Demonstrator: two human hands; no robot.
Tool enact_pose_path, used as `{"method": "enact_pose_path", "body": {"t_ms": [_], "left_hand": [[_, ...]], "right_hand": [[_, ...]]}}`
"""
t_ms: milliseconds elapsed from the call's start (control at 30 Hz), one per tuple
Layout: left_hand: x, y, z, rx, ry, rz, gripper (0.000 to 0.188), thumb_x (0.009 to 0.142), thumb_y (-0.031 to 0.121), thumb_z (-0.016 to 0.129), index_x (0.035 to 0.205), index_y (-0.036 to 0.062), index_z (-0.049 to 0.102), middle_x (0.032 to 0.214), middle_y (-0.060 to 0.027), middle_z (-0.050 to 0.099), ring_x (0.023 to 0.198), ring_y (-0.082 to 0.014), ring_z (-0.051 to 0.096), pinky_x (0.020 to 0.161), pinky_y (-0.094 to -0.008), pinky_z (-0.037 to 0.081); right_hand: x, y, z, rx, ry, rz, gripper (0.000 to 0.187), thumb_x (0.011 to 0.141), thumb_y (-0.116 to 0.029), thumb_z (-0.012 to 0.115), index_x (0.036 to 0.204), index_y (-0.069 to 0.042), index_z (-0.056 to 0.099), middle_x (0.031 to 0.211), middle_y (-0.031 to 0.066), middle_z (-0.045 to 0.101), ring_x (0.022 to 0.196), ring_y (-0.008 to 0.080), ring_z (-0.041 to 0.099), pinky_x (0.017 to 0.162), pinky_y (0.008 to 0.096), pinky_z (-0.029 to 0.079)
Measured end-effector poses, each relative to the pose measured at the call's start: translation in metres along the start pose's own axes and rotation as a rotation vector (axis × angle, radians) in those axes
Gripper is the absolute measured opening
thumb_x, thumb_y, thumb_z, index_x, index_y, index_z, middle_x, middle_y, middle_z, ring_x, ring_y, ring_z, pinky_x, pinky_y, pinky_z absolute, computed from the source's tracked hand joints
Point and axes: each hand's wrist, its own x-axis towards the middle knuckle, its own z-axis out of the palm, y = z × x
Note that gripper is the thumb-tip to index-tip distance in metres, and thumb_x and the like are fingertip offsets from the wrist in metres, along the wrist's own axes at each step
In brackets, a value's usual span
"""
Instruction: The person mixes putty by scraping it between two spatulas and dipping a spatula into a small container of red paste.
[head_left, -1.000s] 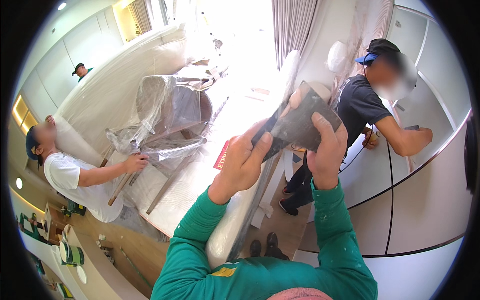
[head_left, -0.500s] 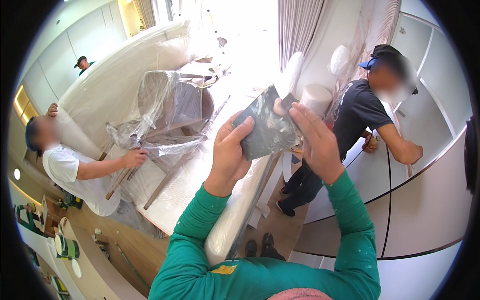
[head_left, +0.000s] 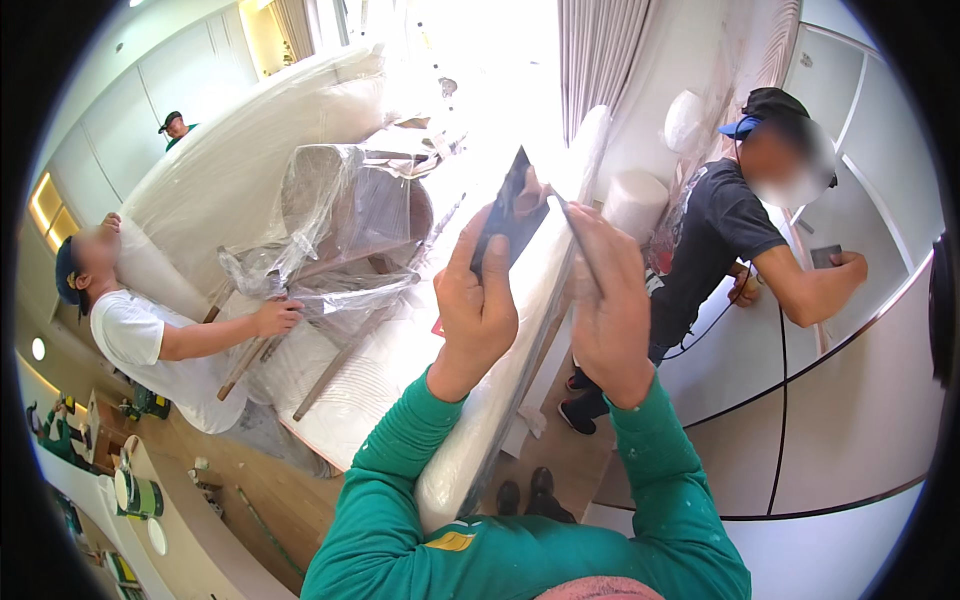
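Observation:
Both my hands are raised before my chest. My left hand (head_left: 473, 325) is closed on a dark flat putty scraper plate (head_left: 516, 195), thumb on one face; the plate is seen steeply tilted, its corner pointing up. My right hand (head_left: 612, 310) is closed on a thin dark scraper blade (head_left: 574, 232), nearly edge-on, with the fingers laid along it. The two blades come close at their upper edges; whether they touch I cannot tell. A pale brownish patch shows on the plate between them.
At left, a person in white (head_left: 165, 350) grips plastic-wrapped furniture (head_left: 350, 200). At right, a person in a dark shirt (head_left: 710, 220) works at a pale panel (head_left: 870, 190) with a blade and a cable. Below my arms lies a long plastic-wrapped roll (head_left: 450, 480). A bucket (head_left: 137, 492) stands lower left.
The plate in my left hand has turned from broadside to steeply tilted. My right hand has come lower, its blade now almost edge-on. The person at right has moved a hand outward.

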Motion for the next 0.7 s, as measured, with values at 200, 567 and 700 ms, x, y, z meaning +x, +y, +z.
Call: {"method": "enact_pose_path", "body": {"t_ms": [200, 567, 700], "left_hand": [[0.0, -0.006, -0.001, 0.038, 0.005, 0.0, 0.037, 0.104, 0.014, 0.053, 0.132, -0.011, 0.054, 0.096, -0.0133, 0.073, 0.082, -0.0119, 0.064, 0.073, -0.0251, 0.051], [0.007, -0.01, 0.002, 0.091, 0.093, 0.067, 0.035, 0.104, 0.015, 0.052, 0.127, -0.0104, 0.058, 0.095, -0.0121, 0.07, 0.082, -0.0109, 0.062, 0.071, -0.0261, 0.05], [0.014, -0.011, -0.007, -0.362, 0.072, -0.283, 0.034, 0.102, 0.013, 0.051, 0.127, -0.0092, 0.057, 0.103, -0.0137, 0.07, 0.085, -0.0159, 0.067, 0.07, -0.0298, 0.055]], "right_hand": [[0.003, 0.002, 0.011, 0.065, -0.043, -0.021, 0.056, 0.081, 0.014, 0.051, 0.135, 0.001, 0.056, 0.128, 0.0199, 0.061, 0.115, 0.0387, 0.056, 0.103, 0.0448, 0.044], [0.006, 0.005, 0.01, 0.14, -0.076, 0.021, 0.047, 0.086, 0.012, 0.053, 0.13, -0.001, 0.063, 0.119, 0.0186, 0.066, 0.112, 0.0366, 0.06, 0.1, 0.0424, 0.047], [0.011, 0.024, -0.012, 0.253, -0.015, 0.008, 0.05, 0.083, 0.014, 0.052, 0.128, -0.002, 0.065, 0.126, 0.0173, 0.066, 0.12, 0.0338, 0.061, 0.103, 0.0388, 0.047]]}}
